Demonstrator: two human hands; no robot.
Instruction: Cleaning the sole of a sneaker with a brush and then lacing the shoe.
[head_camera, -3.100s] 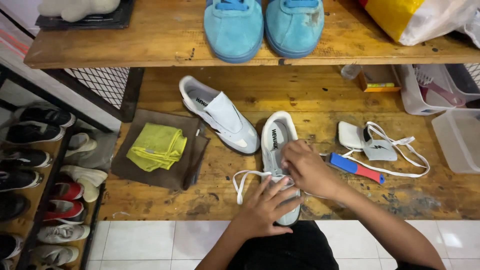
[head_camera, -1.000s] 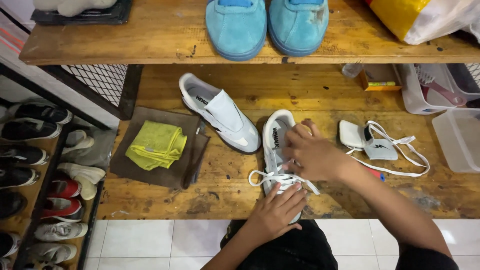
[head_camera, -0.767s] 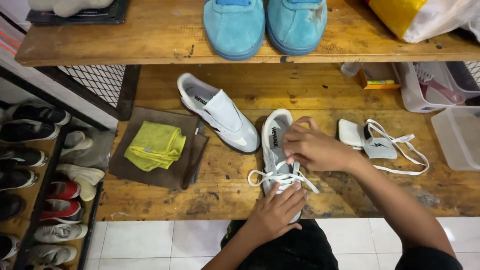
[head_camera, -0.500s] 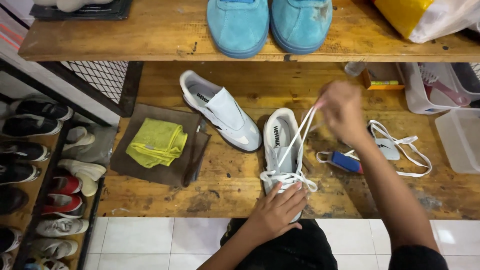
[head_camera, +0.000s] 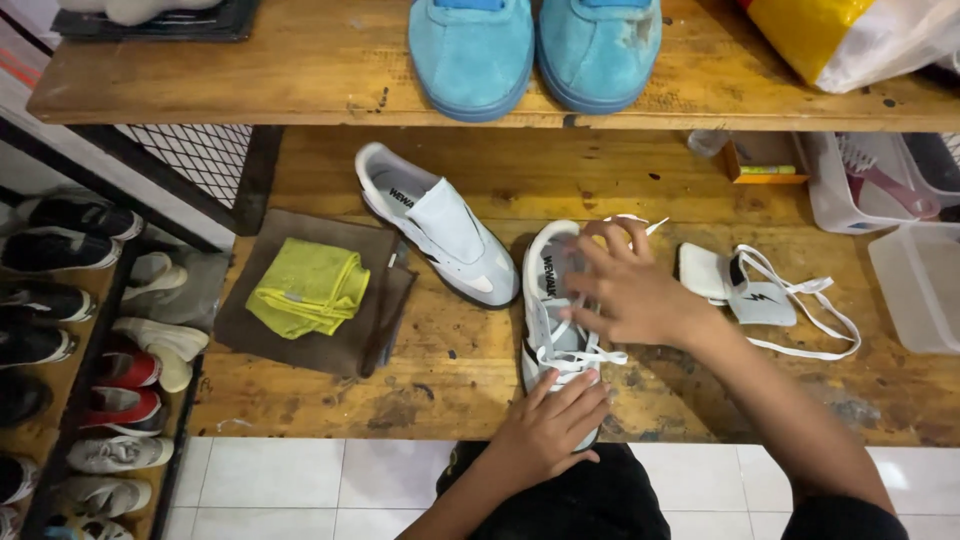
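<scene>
Now — left hand (head_camera: 548, 430) flat on white shoe (head_camera: 553, 300) toe | right hand (head_camera: 625, 285) fingers spread, lace (head_camera: 590, 355) grip unclear

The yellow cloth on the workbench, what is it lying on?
The yellow cloth lies on a folded brown cloth, which rests on the wooden workbench. Anything between or beneath the cloths is covered.

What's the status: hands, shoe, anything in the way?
Left hand presses the toe of the white shoe. Right hand over its opening, lace in fingers. Second white shoe beside it, apart.
</scene>
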